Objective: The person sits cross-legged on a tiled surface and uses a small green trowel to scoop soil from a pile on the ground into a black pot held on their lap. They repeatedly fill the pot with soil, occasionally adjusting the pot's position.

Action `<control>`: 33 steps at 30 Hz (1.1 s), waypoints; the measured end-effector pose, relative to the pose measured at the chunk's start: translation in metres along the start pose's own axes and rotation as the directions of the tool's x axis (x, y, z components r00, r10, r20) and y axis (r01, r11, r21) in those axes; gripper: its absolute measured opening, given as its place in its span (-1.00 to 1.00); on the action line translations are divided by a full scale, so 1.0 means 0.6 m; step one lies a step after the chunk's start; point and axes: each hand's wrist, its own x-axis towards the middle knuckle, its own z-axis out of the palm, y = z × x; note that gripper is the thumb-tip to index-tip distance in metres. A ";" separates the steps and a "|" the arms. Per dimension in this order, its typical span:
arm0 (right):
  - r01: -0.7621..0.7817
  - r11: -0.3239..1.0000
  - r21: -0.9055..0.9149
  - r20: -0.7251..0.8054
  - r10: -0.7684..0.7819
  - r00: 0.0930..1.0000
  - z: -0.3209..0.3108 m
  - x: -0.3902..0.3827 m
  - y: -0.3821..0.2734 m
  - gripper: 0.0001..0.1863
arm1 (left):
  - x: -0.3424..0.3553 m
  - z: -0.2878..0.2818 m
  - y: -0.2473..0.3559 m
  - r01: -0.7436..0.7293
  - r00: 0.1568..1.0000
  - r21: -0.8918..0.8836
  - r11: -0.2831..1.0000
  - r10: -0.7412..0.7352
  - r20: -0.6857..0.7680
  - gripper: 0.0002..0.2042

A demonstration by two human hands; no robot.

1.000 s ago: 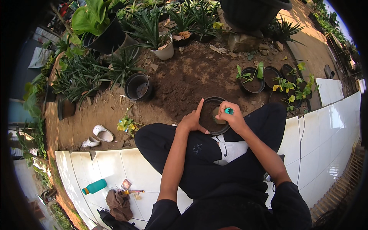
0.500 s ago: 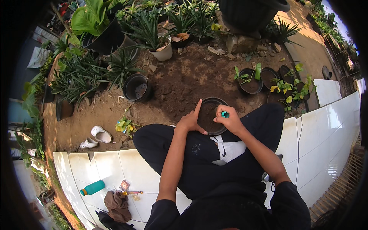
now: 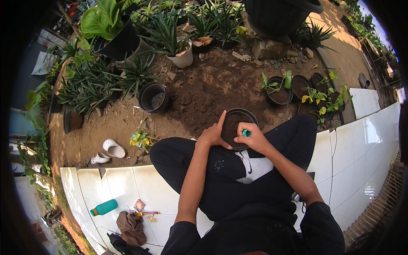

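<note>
A round black plant pot (image 3: 247,111) partly filled with dark soil (image 3: 230,127) stands in front of my crossed legs. My left hand (image 3: 212,135) lies against its left side, index finger stretched along the rim and thumb spread toward me at the near edge. Over the soil, my right hand (image 3: 252,135) is a fist round a green-handled tool (image 3: 247,133), held upright. Only the butt of that handle shows above the fist. The tool's lower end is hidden by my hand, so I cannot make out its kind.
Loose dark soil (image 3: 204,93) spreads beyond the pot. An open black pot (image 3: 154,97) stands at left, potted seedlings (image 3: 279,90) at right. White clogs (image 3: 114,148) and a yellow-leaved plant (image 3: 140,139) lie left of my knee. A teal bottle (image 3: 104,207) and brown cloth (image 3: 131,228) rest on white tiles.
My right hand has shifted slightly left and toward me with the green-handled tool, and the handle's tilt has changed. My left hand stays against the pot.
</note>
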 end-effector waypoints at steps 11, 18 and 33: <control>-0.023 0.996 0.082 -0.024 0.025 0.999 -0.012 -0.003 0.006 -0.70 | 0.005 0.005 -0.006 0.000 1.000 0.016 1.000 0.000 -0.001 0.64; -0.007 0.991 0.133 -0.072 0.016 0.997 -0.011 -0.011 0.006 -0.70 | 0.004 0.006 -0.007 -0.004 1.000 0.003 1.000 0.004 -0.006 0.63; 0.033 0.994 0.107 -0.142 -0.018 0.990 0.016 -0.020 0.023 -0.69 | -0.001 0.000 -0.001 -0.013 1.000 -0.006 1.000 0.013 -0.004 0.60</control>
